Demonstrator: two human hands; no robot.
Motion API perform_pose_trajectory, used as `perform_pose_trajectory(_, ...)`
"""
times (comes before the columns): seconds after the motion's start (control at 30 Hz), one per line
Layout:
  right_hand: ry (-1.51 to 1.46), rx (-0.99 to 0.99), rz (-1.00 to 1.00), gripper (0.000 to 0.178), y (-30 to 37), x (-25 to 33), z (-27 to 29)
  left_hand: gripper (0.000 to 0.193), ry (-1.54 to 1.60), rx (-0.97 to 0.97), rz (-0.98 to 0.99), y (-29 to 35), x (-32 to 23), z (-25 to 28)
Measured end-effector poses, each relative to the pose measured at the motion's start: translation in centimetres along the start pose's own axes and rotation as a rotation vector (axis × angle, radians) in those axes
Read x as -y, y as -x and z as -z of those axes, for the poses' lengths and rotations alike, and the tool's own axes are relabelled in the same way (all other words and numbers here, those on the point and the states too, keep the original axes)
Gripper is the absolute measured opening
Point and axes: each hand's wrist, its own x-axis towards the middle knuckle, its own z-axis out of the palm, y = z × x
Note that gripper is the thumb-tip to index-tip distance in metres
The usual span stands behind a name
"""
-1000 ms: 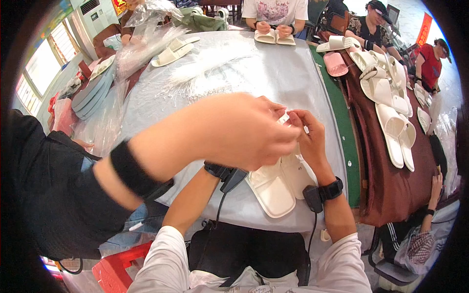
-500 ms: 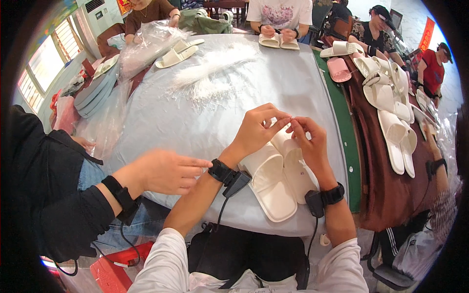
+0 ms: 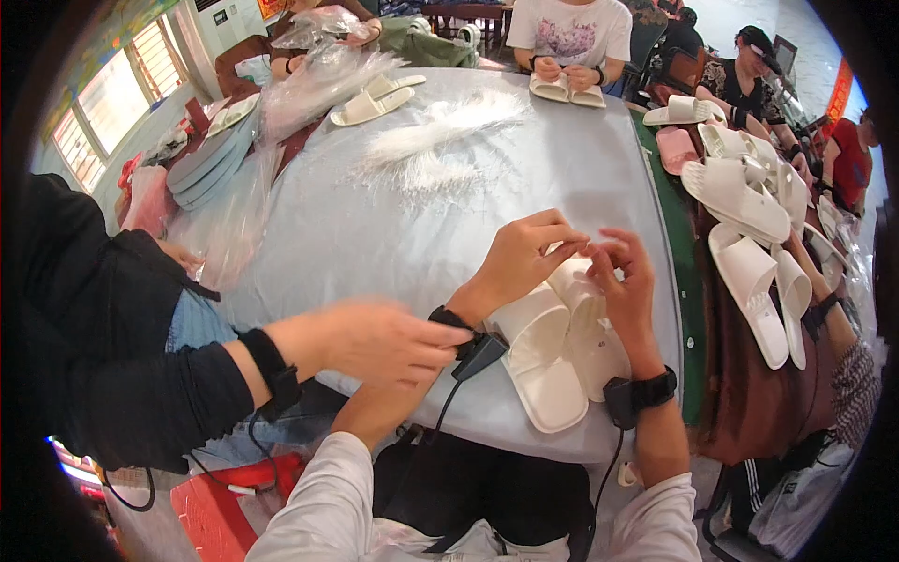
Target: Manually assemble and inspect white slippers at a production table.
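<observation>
A pair of white slide slippers [image 3: 551, 375] lies on the cloth-covered table in front of me, toes away, straps up. Above their toe ends my left hand [image 3: 524, 260] is closed, thumb and fingertips pinched together. My right hand [image 3: 627, 281] faces it with thumb and fingers bent into a pinch, the fingertips of both hands almost meeting. Whatever they hold is too small to make out. A co-worker's hand [image 3: 379, 342], blurred, reaches from the left across my left forearm near the wrist strap.
A heap of thin white plastic strands [image 3: 445, 140] lies mid-table. Beyond it are another slipper pair [image 3: 375, 101] and clear plastic bags [image 3: 314, 94]. Several white slippers [image 3: 749, 281] and a pink one [image 3: 676, 150] crowd the brown-covered surface at right. People sit around the table.
The view has shifted, so most things appear farther right. My fingertips stay close together over the slippers. The co-worker's hand is farther across my left forearm. At right, one white slipper has been moved.
</observation>
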Motion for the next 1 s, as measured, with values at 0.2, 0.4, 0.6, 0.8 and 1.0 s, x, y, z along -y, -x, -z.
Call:
perform_pose_trajectory(0.2,0.235,0.060,0.203,0.013,-0.3,0.5,1.1,0.012,-0.163,0.052,0.154,0.7,-1.1,1.0)
perform_pose_trajectory(0.4,0.427,-0.030,0.448,0.011,0.2,-2.2,2.5,0.018,-0.197,0.070,0.162,2.3,0.3,-0.8)
perform_pose_trajectory(0.6,0.152,0.079,0.089,0.008,0.2,-1.2,1.4,0.024,-0.129,0.130,0.144,3.3,2.9,0.0)
perform_pose_trajectory(0.8,0.109,0.146,0.091,0.012,0.0,-0.9,1.6,0.031,-0.134,0.187,0.181,4.4,4.6,0.9)
perform_pose_trajectory(1.0,-0.026,0.211,-0.157,0.014,-0.1,-1.9,2.2,0.015,0.030,0.142,0.126,1.4,0.6,0.3)
